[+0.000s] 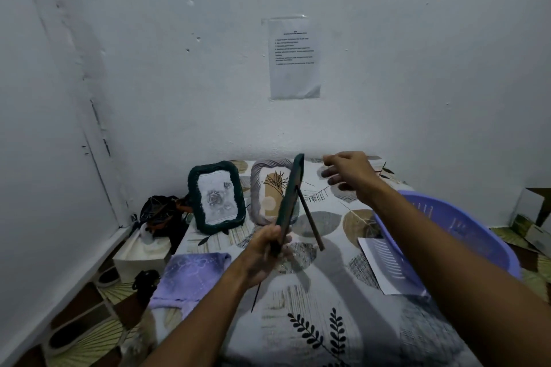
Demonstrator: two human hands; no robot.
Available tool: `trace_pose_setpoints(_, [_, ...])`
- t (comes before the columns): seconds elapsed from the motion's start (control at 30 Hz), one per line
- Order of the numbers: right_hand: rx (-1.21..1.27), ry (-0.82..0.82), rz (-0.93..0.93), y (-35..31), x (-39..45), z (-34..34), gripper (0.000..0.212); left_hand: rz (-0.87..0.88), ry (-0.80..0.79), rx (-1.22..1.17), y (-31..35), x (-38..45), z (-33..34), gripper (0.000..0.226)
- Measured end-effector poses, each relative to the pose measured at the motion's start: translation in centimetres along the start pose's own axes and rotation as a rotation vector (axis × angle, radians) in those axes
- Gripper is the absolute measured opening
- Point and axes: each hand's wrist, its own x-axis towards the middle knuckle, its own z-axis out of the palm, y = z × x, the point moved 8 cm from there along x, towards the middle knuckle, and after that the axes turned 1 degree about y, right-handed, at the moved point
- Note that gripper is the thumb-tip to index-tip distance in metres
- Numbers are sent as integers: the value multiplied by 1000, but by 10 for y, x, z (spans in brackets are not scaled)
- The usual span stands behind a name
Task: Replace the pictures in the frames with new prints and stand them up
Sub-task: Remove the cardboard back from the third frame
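My left hand (264,250) grips the lower edge of a dark green picture frame (290,194), held edge-on above the table with its back stand (310,219) swung out to the right. My right hand (347,171) hovers to the right of the frame's top, fingers loosely bent, holding nothing. At the back of the table a dark green frame (216,197) with a grey rose print stands upright. Beside it a grey frame (262,188) stands, partly hidden behind the held frame. A white print (378,265) lies on the table, partly under the basket.
A purple plastic basket (447,232) sits on the table's right side. A purple cloth (190,274) lies at the left edge of the leaf-patterned tablecloth (313,322). A black bag (161,211) and a white box (140,256) sit left of the table. White walls close behind and left.
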Motion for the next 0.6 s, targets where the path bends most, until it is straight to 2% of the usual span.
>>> trace_pose_setpoints(0.1, [80,-62,94,32,-5,9,22,-90,-125,-346,-3,-12,10,101])
trace_pose_setpoints(0.23, [289,-226,263,63,-23,38,25,-148,-306,-592,3,-29,27,119])
trace_pose_setpoints(0.4, [488,-294,294,71,-34,60,2,-128,-454,-634,8,-38,37,124])
trace_pose_setpoints(0.6, [497,-252,259,71,-32,64,11,-116,-411,-636,4,-40,34,124])
